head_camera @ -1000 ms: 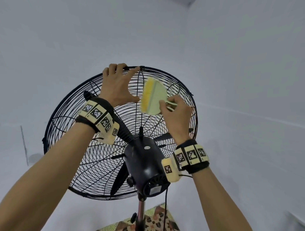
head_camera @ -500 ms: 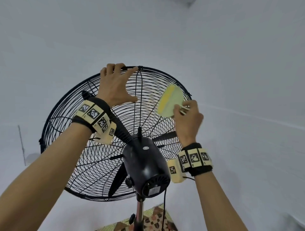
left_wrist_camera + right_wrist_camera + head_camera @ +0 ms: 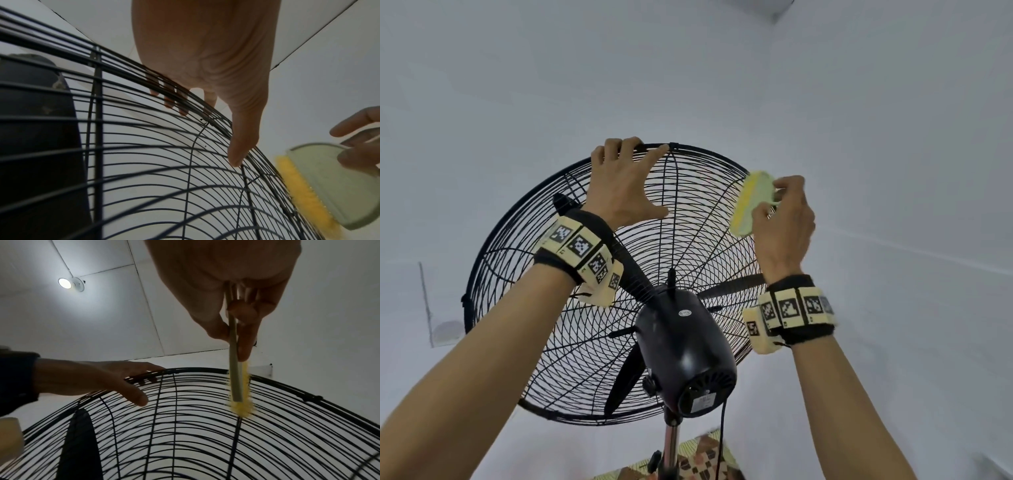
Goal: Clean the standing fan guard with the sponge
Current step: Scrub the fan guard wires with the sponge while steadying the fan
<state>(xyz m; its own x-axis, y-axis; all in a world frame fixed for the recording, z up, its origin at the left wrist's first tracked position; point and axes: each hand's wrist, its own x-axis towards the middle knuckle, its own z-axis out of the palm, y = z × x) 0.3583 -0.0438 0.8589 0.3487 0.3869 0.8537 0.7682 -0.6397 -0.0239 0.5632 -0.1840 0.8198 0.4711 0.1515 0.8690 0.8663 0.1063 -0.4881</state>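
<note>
A black wire fan guard (image 3: 524,246) (image 3: 144,162) (image 3: 185,434) fills the middle of the head view, seen from behind. My left hand (image 3: 625,181) (image 3: 216,65) (image 3: 92,379) grips its top rim, fingers curled over the wires and thumb spread below. My right hand (image 3: 782,219) (image 3: 236,305) pinches a pale green sponge (image 3: 755,205) (image 3: 329,183) (image 3: 234,369) with a yellow scrub side. That yellow side lies against the guard's upper right edge. A black blade (image 3: 78,443) shows behind the wires.
The black motor housing (image 3: 685,349) sits below my hands on a metal pole (image 3: 671,448), with a black cord (image 3: 720,442) hanging beside it. A patterned mat (image 3: 702,459) lies at the base. Plain white walls surround the fan; a ceiling lamp (image 3: 64,283) glows overhead.
My right hand has carried the sponge rightward across the guard, from near the top centre to the upper right rim. The left hand has kept its grip on the top rim.
</note>
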